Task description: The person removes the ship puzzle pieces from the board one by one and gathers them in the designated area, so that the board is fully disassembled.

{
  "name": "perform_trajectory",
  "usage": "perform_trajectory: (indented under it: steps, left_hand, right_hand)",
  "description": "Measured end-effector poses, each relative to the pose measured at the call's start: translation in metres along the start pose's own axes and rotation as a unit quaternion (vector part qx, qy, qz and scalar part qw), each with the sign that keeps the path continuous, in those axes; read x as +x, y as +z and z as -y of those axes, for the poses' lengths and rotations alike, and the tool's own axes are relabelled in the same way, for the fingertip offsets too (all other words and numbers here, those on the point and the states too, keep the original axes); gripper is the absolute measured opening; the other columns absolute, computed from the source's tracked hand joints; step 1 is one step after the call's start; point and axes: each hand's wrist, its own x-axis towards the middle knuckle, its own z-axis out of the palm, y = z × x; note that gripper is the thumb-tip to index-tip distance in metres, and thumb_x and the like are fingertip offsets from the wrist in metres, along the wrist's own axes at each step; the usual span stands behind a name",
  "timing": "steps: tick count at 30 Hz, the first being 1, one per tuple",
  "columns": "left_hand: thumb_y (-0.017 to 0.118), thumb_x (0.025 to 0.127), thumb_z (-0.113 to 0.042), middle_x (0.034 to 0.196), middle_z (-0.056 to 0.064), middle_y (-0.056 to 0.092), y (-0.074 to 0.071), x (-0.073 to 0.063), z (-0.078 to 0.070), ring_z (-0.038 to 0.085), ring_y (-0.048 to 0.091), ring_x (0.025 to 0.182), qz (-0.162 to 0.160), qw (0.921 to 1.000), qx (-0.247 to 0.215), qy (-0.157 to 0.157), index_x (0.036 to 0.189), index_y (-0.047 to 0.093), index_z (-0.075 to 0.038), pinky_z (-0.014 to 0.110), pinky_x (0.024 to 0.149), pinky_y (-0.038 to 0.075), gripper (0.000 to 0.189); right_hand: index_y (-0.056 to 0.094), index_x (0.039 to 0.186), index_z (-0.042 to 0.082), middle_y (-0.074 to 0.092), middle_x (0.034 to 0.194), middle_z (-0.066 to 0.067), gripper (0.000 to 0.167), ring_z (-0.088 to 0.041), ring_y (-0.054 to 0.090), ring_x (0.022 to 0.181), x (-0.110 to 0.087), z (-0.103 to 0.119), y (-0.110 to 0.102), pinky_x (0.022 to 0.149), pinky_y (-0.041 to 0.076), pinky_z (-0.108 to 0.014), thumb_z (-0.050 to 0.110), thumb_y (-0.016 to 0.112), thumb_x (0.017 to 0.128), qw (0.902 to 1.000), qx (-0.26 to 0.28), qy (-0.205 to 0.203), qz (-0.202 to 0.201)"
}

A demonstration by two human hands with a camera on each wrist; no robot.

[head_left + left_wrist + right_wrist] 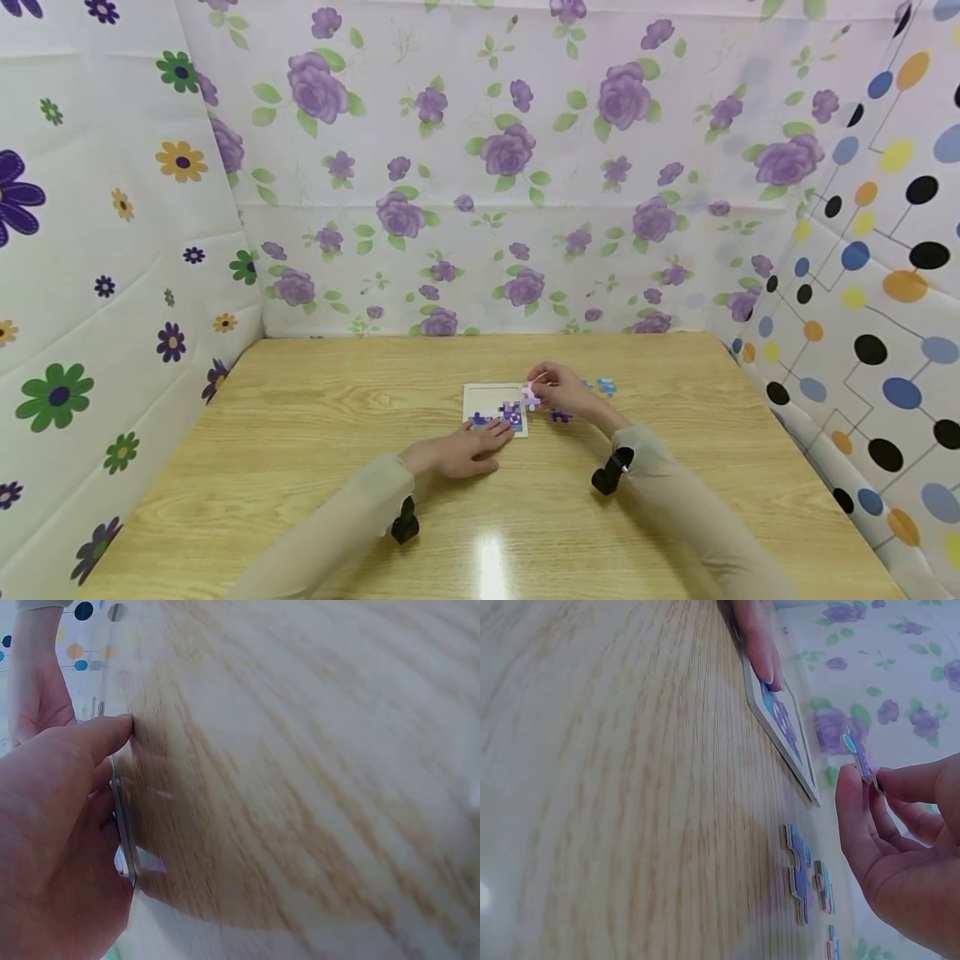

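Note:
A white-framed jigsaw board (480,396) lies flat on the table, with several purple and blue pieces (512,412) fitted along its lower and right parts. My left hand (468,450) rests with extended fingers on the board's lower edge and the pieces there. Above the board's right side, my right hand (562,392) pinches a pink and purple puzzle piece (531,395) between thumb and fingers. The right wrist view shows this puzzle piece (861,759) raised off the table, seen nearly edge-on. In the left wrist view the left hand (60,817) covers most of the board.
Loose puzzle pieces lie right of the board: a purple one (560,416) near the right hand and a blue one (607,386) farther off. More loose pieces (799,874) show in the right wrist view. Patterned cloth walls (480,167) stand behind and beside the wooden table (337,392).

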Motion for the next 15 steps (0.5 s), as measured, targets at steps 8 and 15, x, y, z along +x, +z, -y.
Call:
perform_trajectory:
  steps: [8,15]
  left_hand:
    - [0.04,0.104,-0.035,0.164,0.005,0.007,-0.002,-0.002,-0.003,0.025,0.006,0.152,0.002,1.0,-0.008,0.005,0.156,0.015,-0.015,0.055,0.12,0.006,0.061]
    - [0.04,0.104,-0.033,0.164,0.007,0.008,-0.002,-0.002,-0.001,0.027,0.006,0.152,0.0,0.9998,-0.012,0.015,0.156,0.015,-0.012,0.057,0.12,0.007,0.061]
  right_hand:
    - [0.052,0.12,-0.002,0.057,0.095,-0.01,0.025,-0.016,0.061,0.076,-0.011,-0.003,-0.009,0.069,0.058,-0.03,0.014,0.051,0.101,0.999,0.023,0.032,-0.021]
    - [0.055,0.118,0.003,0.057,0.091,-0.006,0.024,-0.014,0.059,0.073,-0.015,-0.015,-0.019,0.066,0.056,-0.026,0.019,0.054,0.1,0.9981,0.017,0.046,-0.038]
